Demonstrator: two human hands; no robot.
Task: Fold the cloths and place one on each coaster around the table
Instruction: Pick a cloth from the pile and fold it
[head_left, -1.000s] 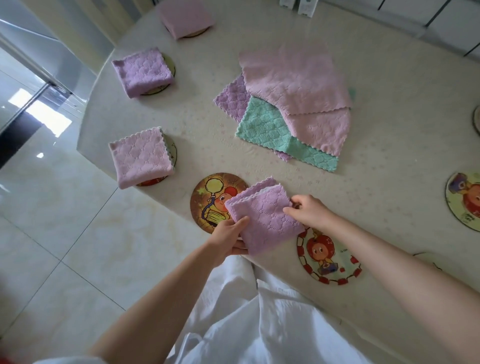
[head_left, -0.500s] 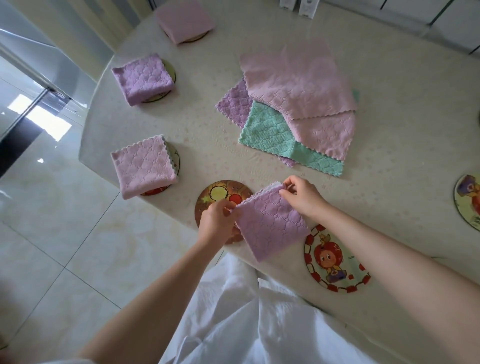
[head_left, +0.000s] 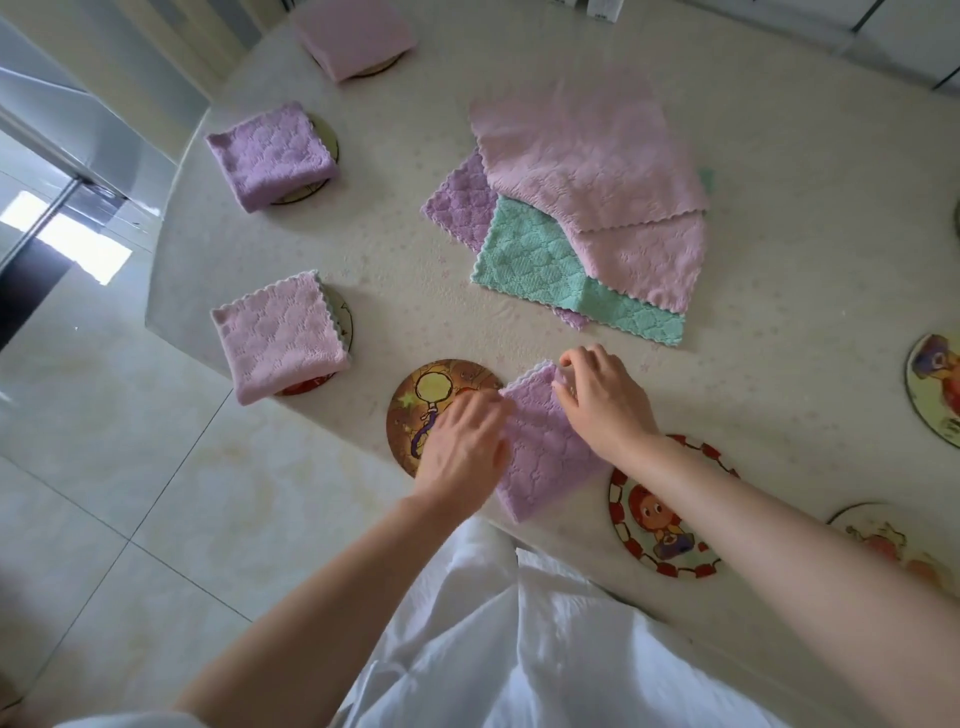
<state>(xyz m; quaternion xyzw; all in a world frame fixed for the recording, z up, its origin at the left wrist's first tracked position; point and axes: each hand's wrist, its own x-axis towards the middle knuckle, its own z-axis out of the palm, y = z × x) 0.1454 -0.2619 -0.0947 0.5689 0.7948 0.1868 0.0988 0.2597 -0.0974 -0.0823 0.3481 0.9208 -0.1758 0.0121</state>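
Pinching the folded purple cloth (head_left: 545, 457) at its far corner with my right hand (head_left: 605, 405) and, seemingly (blurred), its left edge with my left hand (head_left: 462, 449), on the table (head_left: 395, 249) just beside the bare coaster (head_left: 423, 400), I judge it light, soft and limp, so grip all layers at the corners.

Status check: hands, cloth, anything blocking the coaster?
Both gripping folded purple cloth: left hand, right hand. Cloth beside brown coaster, not yet on it. Only the left hand over the coaster.
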